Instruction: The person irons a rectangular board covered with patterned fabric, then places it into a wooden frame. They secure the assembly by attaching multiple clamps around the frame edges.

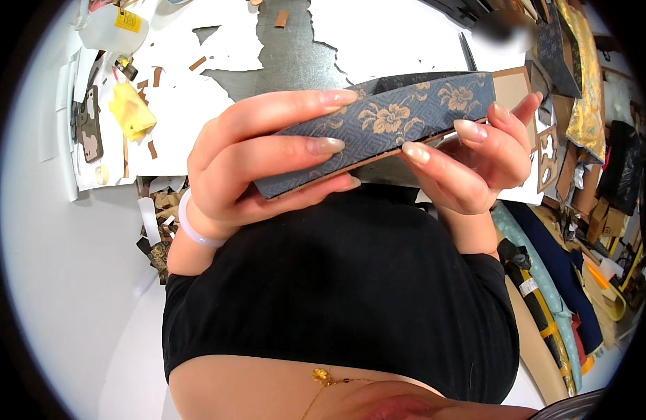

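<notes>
Above the near edge of the table I hold a box-like piece (414, 112) covered in dark blue fabric with tan flowers. Its long side faces me, tilted with the right end higher. A brown strip runs along its lower edge, and a dark hollow shows behind the top edge. My left hand (256, 150) wraps round the left end, two fingers across the patterned face and another beneath. At the right end, the fingertips of my right hand (477, 154) press along the lower edge and corner. The right palm is partly hidden.
White torn paper (176, 84) covers much of the grey table (284, 63), with brown scraps on it. A clear jug (113, 29), yellow cloth (132, 112) and phone (90, 129) lie left. Fabric rolls (547, 280) stand at right; a brown cutout frame (547, 157) lies nearer.
</notes>
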Available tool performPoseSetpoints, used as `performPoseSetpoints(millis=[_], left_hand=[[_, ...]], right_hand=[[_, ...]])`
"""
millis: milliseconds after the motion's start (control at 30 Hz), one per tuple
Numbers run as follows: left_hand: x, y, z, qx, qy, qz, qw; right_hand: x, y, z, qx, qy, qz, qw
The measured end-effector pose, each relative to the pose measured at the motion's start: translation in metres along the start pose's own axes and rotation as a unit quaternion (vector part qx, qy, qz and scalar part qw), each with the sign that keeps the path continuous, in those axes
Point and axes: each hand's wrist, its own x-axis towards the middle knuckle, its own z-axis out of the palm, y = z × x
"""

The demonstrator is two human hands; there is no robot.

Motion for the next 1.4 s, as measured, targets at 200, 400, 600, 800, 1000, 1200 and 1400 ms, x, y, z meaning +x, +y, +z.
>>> performPoseSetpoints(millis=[200,400,600,800,1000,1200,1400], left_hand=[[0.012,0.002,-0.011,-0.130,0.007,-0.118,0.984],[0.079,-0.001,-0.038,-0.196,-0.245,-0.427,0.848],[0.118,-0.023,-0.022,-0.252,-0.393,-0.434,0.770],[0.105,0.004,-0.021,-0.278,-0.147,-0.515,0.797],[0.080,0.005,-0.003,-0.349,0.053,-0.501,0.790],[0.069,-0.002,-0.003,-0.319,0.008,-0.475,0.820],[0.070,-0.009,-0.002,-0.278,0.021,-0.446,0.850]], right_hand=[[0.008,0.003,0.003,-0.001,-0.019,0.021,1.000],[0.018,0.011,-0.003,0.005,-0.041,0.032,0.999],[0.033,0.025,-0.017,0.047,-0.069,0.000,0.996],[0.074,0.174,-0.016,-0.063,0.089,0.262,0.959],[0.055,0.318,-0.018,-0.204,-0.320,0.330,0.864],[0.061,0.302,-0.024,-0.125,-0.171,0.233,0.949],[0.063,0.163,-0.044,0.217,0.044,0.382,0.897]])
